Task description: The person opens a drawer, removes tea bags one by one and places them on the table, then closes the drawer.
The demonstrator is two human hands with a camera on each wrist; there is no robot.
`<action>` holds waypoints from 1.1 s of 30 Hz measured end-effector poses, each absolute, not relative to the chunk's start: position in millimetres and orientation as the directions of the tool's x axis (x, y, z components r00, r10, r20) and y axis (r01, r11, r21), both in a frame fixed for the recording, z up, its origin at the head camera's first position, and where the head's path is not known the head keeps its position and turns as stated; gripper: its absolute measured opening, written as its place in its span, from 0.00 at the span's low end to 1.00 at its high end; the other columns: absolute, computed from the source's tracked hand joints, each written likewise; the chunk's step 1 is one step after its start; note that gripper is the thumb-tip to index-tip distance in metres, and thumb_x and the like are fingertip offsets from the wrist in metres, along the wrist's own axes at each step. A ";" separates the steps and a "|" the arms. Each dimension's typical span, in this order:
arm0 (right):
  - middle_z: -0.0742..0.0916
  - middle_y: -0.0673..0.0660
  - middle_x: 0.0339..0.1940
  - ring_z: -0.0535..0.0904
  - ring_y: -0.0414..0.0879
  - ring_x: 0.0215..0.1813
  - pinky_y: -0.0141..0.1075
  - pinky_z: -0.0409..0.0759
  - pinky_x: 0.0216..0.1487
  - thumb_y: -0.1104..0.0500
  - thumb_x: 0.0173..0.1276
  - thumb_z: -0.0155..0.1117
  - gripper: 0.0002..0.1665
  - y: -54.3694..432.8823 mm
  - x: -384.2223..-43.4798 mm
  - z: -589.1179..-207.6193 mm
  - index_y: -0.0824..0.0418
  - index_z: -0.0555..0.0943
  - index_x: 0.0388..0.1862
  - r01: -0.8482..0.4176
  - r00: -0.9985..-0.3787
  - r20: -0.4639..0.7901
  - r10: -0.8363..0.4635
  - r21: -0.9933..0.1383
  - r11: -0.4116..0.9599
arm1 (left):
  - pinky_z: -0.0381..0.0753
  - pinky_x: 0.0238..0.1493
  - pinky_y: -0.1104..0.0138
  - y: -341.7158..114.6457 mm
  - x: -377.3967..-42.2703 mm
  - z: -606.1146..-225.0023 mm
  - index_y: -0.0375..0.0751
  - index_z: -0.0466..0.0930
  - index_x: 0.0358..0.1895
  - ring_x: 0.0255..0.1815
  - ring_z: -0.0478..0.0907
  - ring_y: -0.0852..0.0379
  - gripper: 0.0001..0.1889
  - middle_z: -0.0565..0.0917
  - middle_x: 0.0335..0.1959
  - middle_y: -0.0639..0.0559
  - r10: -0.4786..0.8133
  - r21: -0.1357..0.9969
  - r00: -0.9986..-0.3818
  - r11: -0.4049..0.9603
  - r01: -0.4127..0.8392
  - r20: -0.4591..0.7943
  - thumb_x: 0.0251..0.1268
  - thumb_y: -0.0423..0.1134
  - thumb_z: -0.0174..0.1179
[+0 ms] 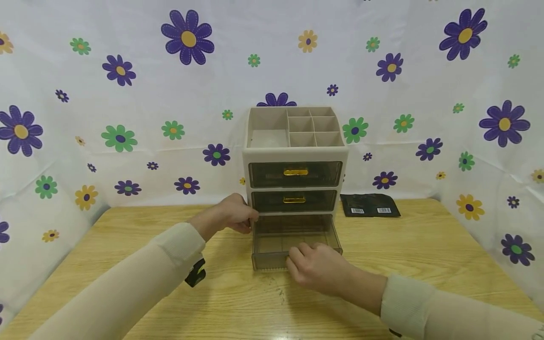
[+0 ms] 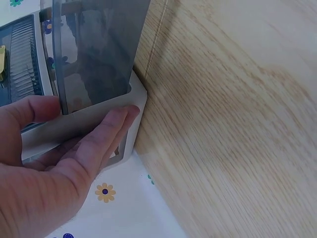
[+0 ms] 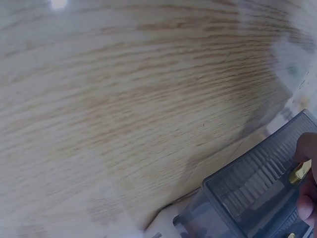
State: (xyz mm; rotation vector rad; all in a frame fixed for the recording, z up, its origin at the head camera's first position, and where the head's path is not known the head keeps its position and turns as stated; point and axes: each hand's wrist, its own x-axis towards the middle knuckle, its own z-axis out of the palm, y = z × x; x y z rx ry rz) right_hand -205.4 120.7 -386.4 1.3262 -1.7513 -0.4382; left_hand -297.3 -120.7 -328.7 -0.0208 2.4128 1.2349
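Observation:
A beige desk organizer (image 1: 295,154) with three smoky see-through drawers stands at the back of the table. Its bottom drawer (image 1: 268,260) is pulled out and looks empty; the upper two are closed. My right hand (image 1: 316,268) is at the front of that drawer, and in the right wrist view its thumb and fingers pinch the gold handle (image 3: 299,172). At the organizer's lower left side, my left hand (image 1: 233,215) grips the frame. In the left wrist view its thumb lies at the front edge and its fingers (image 2: 101,134) lie along the side wall.
Behind and right of the organizer, a flat black packet (image 1: 369,205) with white labels lies on the wooden table (image 1: 425,259). Open compartments (image 1: 314,125) top the organizer. A white flowered cloth (image 1: 140,104) hangs behind and at both sides.

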 end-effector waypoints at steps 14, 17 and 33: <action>0.74 0.51 0.22 0.72 0.40 0.19 0.30 0.71 0.13 0.70 0.77 0.31 0.28 115.8 -228.1 -387.7 0.59 0.77 0.24 -0.574 -0.104 0.447 -0.889 0.703 0.420 | 0.89 0.43 0.57 -120.9 -295.6 -326.8 0.26 0.77 0.38 0.26 0.83 0.54 0.09 0.81 0.27 0.43 0.203 0.780 -0.903 0.596 -0.193 -0.379 0.60 0.33 0.59; 0.73 0.51 0.22 0.71 0.41 0.19 0.30 0.70 0.13 0.70 0.76 0.32 0.27 114.6 -230.7 -388.7 0.59 0.76 0.23 -0.572 -0.097 0.458 -0.884 0.701 0.426 | 0.90 0.42 0.58 -120.1 -294.7 -324.1 0.26 0.76 0.38 0.26 0.83 0.54 0.10 0.80 0.27 0.42 0.204 0.775 -0.902 0.602 -0.191 -0.381 0.61 0.33 0.59; 0.78 0.51 0.25 0.74 0.41 0.21 0.30 0.73 0.16 0.67 0.73 0.44 0.19 113.3 -243.6 -385.8 0.58 0.79 0.27 -0.597 -0.143 0.442 -0.886 0.675 0.433 | 0.89 0.43 0.58 -121.4 -295.4 -329.2 0.25 0.78 0.37 0.26 0.83 0.54 0.11 0.81 0.30 0.40 0.195 0.770 -0.907 0.611 -0.185 -0.372 0.58 0.33 0.59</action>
